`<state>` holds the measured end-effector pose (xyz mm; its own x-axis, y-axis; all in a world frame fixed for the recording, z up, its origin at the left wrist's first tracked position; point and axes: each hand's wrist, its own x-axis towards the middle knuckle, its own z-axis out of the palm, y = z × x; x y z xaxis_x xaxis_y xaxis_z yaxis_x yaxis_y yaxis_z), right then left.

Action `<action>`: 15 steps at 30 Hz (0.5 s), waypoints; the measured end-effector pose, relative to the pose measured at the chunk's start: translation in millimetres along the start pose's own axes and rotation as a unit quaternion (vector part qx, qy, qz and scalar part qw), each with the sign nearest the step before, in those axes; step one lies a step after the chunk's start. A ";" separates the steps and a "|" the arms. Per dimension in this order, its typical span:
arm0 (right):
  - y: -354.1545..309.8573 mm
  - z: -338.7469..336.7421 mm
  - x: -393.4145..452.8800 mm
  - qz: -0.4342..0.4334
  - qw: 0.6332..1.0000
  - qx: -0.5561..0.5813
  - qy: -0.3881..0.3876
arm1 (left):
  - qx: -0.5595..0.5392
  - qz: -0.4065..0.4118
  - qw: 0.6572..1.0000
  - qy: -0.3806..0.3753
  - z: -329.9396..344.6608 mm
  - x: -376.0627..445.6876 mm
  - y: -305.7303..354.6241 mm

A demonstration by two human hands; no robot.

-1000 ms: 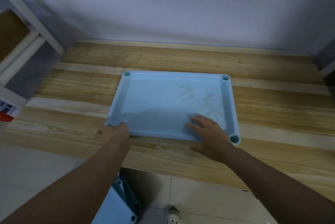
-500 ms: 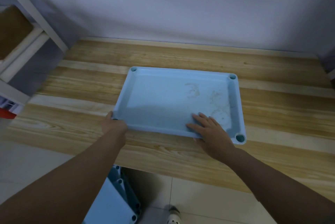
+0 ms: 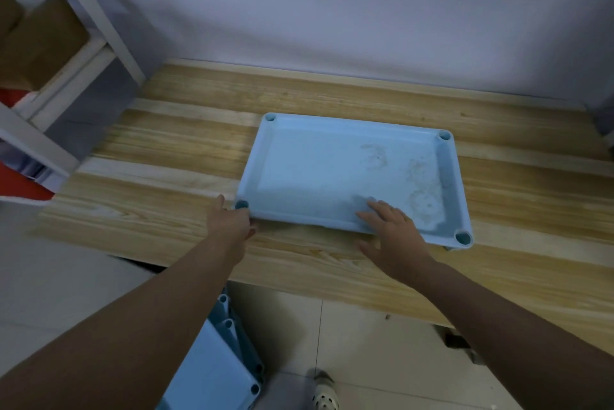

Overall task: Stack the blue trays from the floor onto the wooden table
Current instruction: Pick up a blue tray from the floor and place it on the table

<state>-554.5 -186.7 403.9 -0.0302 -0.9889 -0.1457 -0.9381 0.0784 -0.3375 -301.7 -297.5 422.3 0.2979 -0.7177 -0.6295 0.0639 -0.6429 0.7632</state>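
Note:
A light blue tray [image 3: 332, 170] lies flat on the wooden table [image 3: 172, 157], right of centre, with faint dusty marks inside. My left hand [image 3: 231, 222] is at the tray's near-left corner, fingers curled under the rim and thumb pointing away along the table. My right hand [image 3: 393, 232] lies over the near rim, its straight fingers resting inside the tray and the thumb outside on the table. More blue trays [image 3: 216, 369] stand stacked on the floor below the table's front edge, partly hidden by my left arm.
A white wall backs the table. A white shelf unit [image 3: 83, 54] holding cardboard boxes [image 3: 43, 41] stands at the left, with something red [image 3: 16, 183] lower down. The tiled floor [image 3: 365, 343] lies in front; a light shoe [image 3: 324, 394] shows at the bottom.
The tray has slid away from the front edge, further onto the table. Both hands stayed at its near rim. The left hand has slipped off the corner hole, which now shows.

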 end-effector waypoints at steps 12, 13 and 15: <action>-164.4 40.0 -56.9 0.018 0.992 0.040 0.122 | -0.003 -0.006 0.998 -0.059 -176.5 0.3 -4.9; -182.6 48.5 -63.6 0.021 0.990 0.043 0.131 | 0.004 -0.005 0.998 -0.064 -196.3 3.1 -8.0; -218.3 66.8 -76.2 0.035 0.990 0.051 0.129 | 0.021 -0.005 0.997 -0.072 -234.5 11.5 -14.4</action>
<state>-324.3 -120.0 426.6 -0.1925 -0.9791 0.0657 -0.8916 0.1466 -0.4285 -75.8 -233.8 438.2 0.1576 -0.7397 -0.6542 0.0250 -0.6593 0.7515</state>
